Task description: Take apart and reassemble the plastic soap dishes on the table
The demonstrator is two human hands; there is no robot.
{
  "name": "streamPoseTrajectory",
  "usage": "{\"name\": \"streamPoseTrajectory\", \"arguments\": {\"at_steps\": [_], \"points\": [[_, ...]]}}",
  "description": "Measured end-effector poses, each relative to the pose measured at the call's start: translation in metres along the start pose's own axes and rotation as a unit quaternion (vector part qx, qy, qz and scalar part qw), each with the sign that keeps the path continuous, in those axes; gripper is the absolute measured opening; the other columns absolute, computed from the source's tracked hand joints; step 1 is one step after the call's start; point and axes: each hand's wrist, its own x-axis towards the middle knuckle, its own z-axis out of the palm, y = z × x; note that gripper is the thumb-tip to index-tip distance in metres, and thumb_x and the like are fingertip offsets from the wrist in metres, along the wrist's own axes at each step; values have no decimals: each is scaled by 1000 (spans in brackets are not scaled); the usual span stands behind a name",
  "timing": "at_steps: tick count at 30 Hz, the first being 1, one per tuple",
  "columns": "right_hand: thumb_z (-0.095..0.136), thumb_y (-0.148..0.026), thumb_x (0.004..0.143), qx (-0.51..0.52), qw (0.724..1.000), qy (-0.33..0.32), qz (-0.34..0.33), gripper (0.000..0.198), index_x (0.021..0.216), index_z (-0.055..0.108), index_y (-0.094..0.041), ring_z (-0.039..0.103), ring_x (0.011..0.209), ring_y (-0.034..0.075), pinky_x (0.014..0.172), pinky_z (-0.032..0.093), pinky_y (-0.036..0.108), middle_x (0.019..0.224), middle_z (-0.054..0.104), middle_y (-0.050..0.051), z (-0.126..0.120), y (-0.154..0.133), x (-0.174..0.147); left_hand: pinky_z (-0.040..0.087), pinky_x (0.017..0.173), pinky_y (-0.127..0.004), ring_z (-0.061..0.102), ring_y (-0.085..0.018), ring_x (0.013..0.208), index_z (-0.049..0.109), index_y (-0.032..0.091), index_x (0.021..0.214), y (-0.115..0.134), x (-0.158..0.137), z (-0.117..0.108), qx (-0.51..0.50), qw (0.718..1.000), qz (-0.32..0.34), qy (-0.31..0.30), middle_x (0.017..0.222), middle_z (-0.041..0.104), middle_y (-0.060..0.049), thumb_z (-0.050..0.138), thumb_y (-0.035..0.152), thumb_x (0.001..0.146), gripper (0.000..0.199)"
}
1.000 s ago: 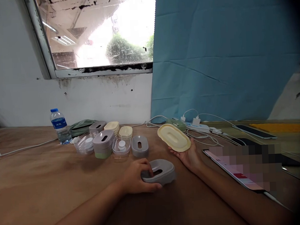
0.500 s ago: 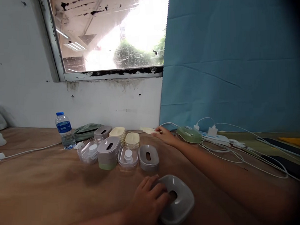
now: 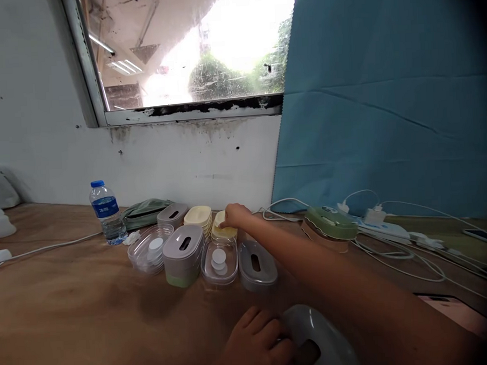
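At bottom centre, the left hand (image 3: 258, 346) grasps a grey cover (image 3: 333, 329) by its left edge — probably to steady it. Around mid-frame stand a clear container (image 3: 232, 261) and a grey container (image 3: 268, 265). Beyond, the right hand (image 3: 236, 215) touches a small cream lid (image 3: 224, 232) from above — whether grasping, I cannot tell. Left of that, cream lids (image 3: 197, 215) are stacked, likely saving room.

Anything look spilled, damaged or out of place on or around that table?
Nothing odd shows on the pale-yellow oval plastic pieces at the right hand. A crumpled white tissue-like scrap lies beside the clear blue-capped plastic bottle, resembling stray litter. Along its lower edge, the grey metal window frame is patchy black, as if flaking.
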Motion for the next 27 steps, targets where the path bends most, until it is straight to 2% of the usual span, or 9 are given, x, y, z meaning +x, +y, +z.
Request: {"name": "streamPoseTrajectory", "arguments": {"at_steps": [5,9,11,16,21,24,27], "points": [[71,-48,55,-33,999,-36,-17,42,84,65,-18,59,88,26,68,47,31,92,65,12,0,-10,3,38,75,-26,52,-15,87,53,18,76,-2,1,6,11,999,8,41,83,60,1,44,29,85,17],[53,-37,81,-56,995,-79,-10,27,99,57,-17,57,89,18,75,47,34,103,59,8,0,-18,0,38,76,-26,53,-14,87,54,18,75,-2,2,5,15,998,6,54,82,61,1,43,27,85,18],[47,-30,86,-64,993,-99,-4,23,105,53,-17,56,90,16,77,47,36,108,55,6,0,-21,-1,38,76,-26,53,-15,89,55,18,75,-2,2,4,16,999,11,46,84,62,1,42,27,86,19],[48,-28,86,-67,990,-125,5,25,108,51,-17,55,92,17,78,47,37,111,53,6,-1,-22,-3,37,80,-27,52,-15,92,56,20,83,-1,1,2,16,999,27,36,86,62,1,42,27,86,16],[47,-28,86,-48,990,-135,3,25,108,51,-17,55,92,17,77,47,37,110,54,6,0,-20,0,34,87,-24,49,-13,100,52,20,100,-3,1,-6,13,994,101,-39,93,62,1,42,25,86,18],[47,-28,86,-25,993,-112,-14,24,108,52,-18,55,92,17,77,47,36,110,54,6,0,-14,0,33,89,-25,48,-13,101,51,20,97,-4,2,-12,14,988,144,-58,99,62,1,37,25,88,18],[47,-29,86,5,998,-51,-31,24,107,52,-17,55,92,17,78,47,37,109,54,6,-6,0,-7,30,92,-28,51,-13,97,50,19,99,-5,2,-18,4,987,146,-68,93,63,2,34,24,89,19]]}}
